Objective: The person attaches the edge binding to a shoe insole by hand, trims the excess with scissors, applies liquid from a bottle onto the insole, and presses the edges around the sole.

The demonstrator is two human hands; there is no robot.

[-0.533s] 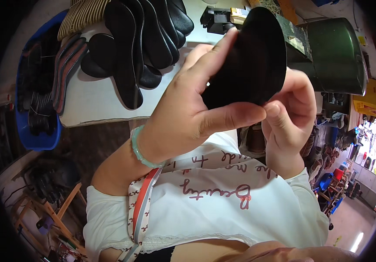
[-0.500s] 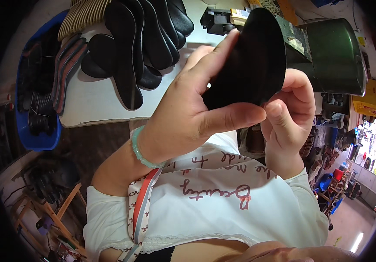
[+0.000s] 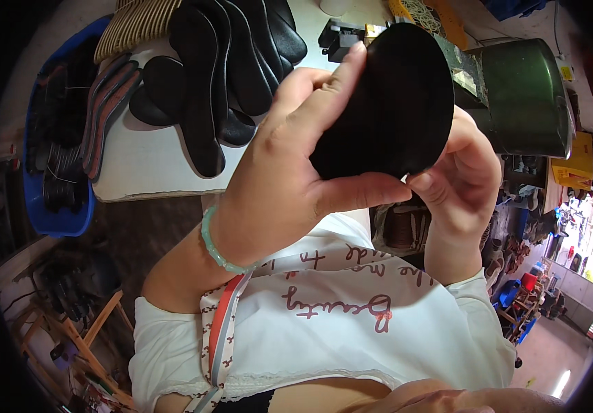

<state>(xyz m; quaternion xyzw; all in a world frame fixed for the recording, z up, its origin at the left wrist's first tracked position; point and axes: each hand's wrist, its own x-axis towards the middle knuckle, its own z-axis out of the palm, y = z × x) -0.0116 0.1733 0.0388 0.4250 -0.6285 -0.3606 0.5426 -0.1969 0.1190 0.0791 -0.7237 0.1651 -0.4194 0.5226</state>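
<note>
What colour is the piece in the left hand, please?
The piece is black; the head view shows it.

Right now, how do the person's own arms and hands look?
The left hand and right hand wear no gloves. A pale green, beaded bracelet circles the left wrist; none shows on the right. White fabric sleeves end near the elbows.

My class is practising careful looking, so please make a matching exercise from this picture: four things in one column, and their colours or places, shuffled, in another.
Things:
1. Bracelet
2. Tub
3. Curved black piece
4. Tabletop

Colours or places:
A. White, with long black pieces on it
B. In the grip of the left hand
C. Pale green
D. Blue, at the far left

Right pairs: 1-C, 2-D, 3-B, 4-A
</note>
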